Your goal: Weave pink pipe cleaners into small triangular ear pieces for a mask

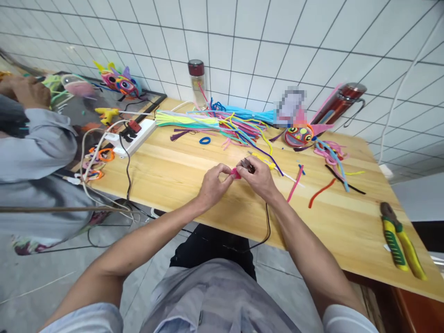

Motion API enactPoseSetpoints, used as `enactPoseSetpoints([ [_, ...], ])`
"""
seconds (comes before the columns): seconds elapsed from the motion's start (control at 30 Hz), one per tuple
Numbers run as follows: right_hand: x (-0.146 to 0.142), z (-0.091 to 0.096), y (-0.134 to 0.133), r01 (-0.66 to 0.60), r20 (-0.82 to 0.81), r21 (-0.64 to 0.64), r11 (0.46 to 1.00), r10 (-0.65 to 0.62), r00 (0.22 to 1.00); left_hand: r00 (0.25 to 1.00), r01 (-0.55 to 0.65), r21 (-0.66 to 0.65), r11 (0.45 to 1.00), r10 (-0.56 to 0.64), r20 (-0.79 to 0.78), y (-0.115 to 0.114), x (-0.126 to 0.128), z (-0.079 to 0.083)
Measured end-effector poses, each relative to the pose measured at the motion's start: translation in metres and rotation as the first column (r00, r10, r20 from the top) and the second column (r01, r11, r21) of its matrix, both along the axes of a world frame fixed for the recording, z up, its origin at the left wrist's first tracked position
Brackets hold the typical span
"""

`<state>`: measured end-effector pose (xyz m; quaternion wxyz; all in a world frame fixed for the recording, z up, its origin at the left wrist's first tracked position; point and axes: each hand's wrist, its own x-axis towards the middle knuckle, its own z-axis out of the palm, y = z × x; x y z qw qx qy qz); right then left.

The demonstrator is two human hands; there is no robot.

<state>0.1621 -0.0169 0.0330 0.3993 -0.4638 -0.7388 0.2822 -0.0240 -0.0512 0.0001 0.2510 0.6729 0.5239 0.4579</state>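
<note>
Head view: I see a small pink piece (236, 173) held just above the table's near middle, between two hands. It is too small and covered for me to tell its long axis or which way it points. The left hand (212, 185) pinches it between thumb and finger; the right hand (259, 178) is curled closed around a dark tool (247, 165) right beside it. Behind them on the pale wooden table (173, 175) lies a sideways bundle of colourful fuzzy stems (187, 119). Pliers (398, 240) rest at the right, a white tiled wall (256, 27) stands behind, and another person's grey sleeve (52, 138) shows at left.
</note>
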Motion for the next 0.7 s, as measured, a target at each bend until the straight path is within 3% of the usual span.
enactPoseSetpoints([
  [0.13, -0.003, 0.009, -0.007, -0.060, -0.011, 0.042, 0.997, 0.060, 0.998, 0.999, -0.008, 0.060, 0.998, 0.006, 0.040, -0.011, 0.003, 0.008],
  [0.3, -0.002, 0.012, -0.010, -0.063, 0.018, 0.035, 0.997, 0.063, 0.998, 0.982, 0.054, 0.007, 0.999, -0.055, 0.180, -0.018, 0.004, 0.015],
  [0.5, 0.000, 0.009, -0.011, -0.079, -0.016, -0.046, 0.996, 0.078, 0.997, 0.935, 0.088, -0.029, 0.996, -0.073, 0.347, -0.012, 0.007, 0.014],
  [0.7, 0.003, 0.012, -0.014, -0.078, -0.037, -0.036, 0.996, 0.077, 0.996, 0.932, 0.139, 0.009, 0.990, -0.134, 0.338, -0.006, 0.006, 0.012],
])
